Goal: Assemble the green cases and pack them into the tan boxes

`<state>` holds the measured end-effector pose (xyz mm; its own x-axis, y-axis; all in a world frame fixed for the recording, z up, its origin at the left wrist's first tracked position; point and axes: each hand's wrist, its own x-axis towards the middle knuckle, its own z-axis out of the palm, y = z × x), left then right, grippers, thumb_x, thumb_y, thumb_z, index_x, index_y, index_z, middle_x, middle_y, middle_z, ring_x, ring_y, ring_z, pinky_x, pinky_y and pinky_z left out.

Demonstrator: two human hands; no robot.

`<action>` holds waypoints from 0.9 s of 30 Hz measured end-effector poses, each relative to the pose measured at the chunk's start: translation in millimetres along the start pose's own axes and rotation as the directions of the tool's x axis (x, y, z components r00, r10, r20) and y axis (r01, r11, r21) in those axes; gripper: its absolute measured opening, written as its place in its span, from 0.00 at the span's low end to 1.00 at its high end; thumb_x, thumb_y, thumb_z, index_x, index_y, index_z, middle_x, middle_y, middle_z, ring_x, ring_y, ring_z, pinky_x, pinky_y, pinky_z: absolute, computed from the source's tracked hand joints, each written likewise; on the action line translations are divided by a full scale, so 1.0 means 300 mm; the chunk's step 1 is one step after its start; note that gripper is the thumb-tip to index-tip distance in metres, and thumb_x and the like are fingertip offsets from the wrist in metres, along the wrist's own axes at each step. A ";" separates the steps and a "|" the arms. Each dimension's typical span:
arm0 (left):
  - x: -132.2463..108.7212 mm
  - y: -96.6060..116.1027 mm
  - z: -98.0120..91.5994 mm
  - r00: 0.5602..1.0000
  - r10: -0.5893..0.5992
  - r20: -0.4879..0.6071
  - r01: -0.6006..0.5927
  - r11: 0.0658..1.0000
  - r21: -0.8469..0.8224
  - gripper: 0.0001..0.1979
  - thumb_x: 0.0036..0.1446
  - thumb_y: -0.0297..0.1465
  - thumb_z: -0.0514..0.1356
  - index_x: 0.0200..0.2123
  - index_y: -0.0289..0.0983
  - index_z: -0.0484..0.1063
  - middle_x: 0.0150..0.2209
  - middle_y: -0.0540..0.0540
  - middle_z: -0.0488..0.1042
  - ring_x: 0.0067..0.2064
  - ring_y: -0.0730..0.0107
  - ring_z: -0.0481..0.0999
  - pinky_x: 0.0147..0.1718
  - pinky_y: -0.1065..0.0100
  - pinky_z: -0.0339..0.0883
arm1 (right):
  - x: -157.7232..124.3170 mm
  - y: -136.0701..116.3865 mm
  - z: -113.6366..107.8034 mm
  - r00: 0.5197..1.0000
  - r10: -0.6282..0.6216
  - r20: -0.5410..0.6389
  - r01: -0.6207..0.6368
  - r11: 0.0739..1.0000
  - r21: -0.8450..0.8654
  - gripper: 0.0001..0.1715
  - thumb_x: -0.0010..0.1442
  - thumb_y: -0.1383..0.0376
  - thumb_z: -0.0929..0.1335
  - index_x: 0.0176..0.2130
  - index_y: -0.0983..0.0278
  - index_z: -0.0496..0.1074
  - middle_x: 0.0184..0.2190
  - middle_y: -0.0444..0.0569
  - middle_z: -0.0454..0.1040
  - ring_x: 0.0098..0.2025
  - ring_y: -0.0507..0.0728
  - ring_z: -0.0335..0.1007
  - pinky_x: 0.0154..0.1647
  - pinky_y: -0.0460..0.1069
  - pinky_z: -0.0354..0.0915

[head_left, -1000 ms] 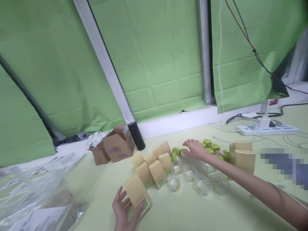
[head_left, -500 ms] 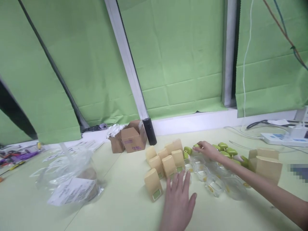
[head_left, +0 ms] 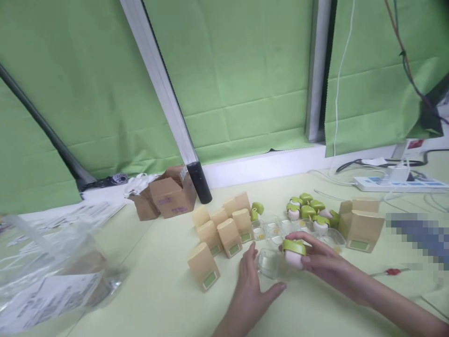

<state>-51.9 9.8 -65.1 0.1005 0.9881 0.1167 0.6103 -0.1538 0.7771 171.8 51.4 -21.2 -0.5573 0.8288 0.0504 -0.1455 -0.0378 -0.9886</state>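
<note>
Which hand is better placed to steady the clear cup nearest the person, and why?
Left, probably. The left hand lies open right beside the clear cup, holding nothing, while the right hand is busy gripping a green-capped piece on the cup's other side.

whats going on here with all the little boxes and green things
A person is working with bare hands at a pale green table. The right hand grips a small green-capped pinkish-white piece next to a clear plastic shell. The left hand lies open beside that shell; whether it touches it is unclear. More green-capped pieces are clustered behind, and small tan cardboard boxes with green labels stand to the left.
</note>
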 end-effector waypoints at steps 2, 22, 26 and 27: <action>0.009 0.004 0.008 0.999 -0.036 -0.002 0.036 0.999 -0.039 0.37 0.48 0.33 0.62 0.60 0.37 0.51 0.54 0.37 0.62 0.57 0.53 0.58 0.57 0.52 0.52 | -0.007 0.019 0.024 1.000 0.013 0.012 -0.014 1.000 0.024 0.24 0.54 0.57 0.68 0.51 0.56 0.64 0.38 0.49 0.74 0.42 0.60 0.71 0.43 0.57 0.64; 0.009 0.045 -0.045 0.876 0.259 0.406 -0.292 0.956 0.019 0.24 0.36 0.35 0.67 0.40 0.41 0.66 0.38 0.49 0.69 0.46 0.58 0.63 0.48 0.60 0.58 | -0.081 0.020 0.056 0.928 -0.175 0.329 0.343 0.743 -0.574 0.13 0.59 0.68 0.66 0.45 0.56 0.68 0.52 0.52 0.66 0.55 0.59 0.62 0.53 0.55 0.63; 0.005 0.040 -0.038 0.878 0.287 0.383 -0.327 0.944 0.042 0.22 0.36 0.37 0.66 0.37 0.40 0.65 0.35 0.49 0.68 0.44 0.59 0.64 0.48 0.59 0.59 | -0.083 0.022 0.059 0.929 -0.109 0.352 0.323 0.703 -0.634 0.13 0.60 0.67 0.65 0.46 0.56 0.69 0.54 0.51 0.64 0.57 0.59 0.59 0.55 0.55 0.61; 0.004 0.040 -0.037 0.879 0.296 0.374 -0.336 0.941 0.045 0.22 0.36 0.37 0.66 0.37 0.40 0.65 0.35 0.49 0.68 0.44 0.59 0.64 0.47 0.60 0.59 | -0.083 0.023 0.061 0.933 -0.101 0.346 0.316 0.692 -0.649 0.14 0.60 0.67 0.65 0.46 0.55 0.69 0.55 0.51 0.64 0.58 0.60 0.58 0.56 0.55 0.60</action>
<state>-53.0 9.2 -48.8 0.5630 0.8203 0.1009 0.5760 -0.4770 0.6638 169.6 20.3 -26.6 -0.7881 0.5835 0.1958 0.2538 0.5979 -0.7603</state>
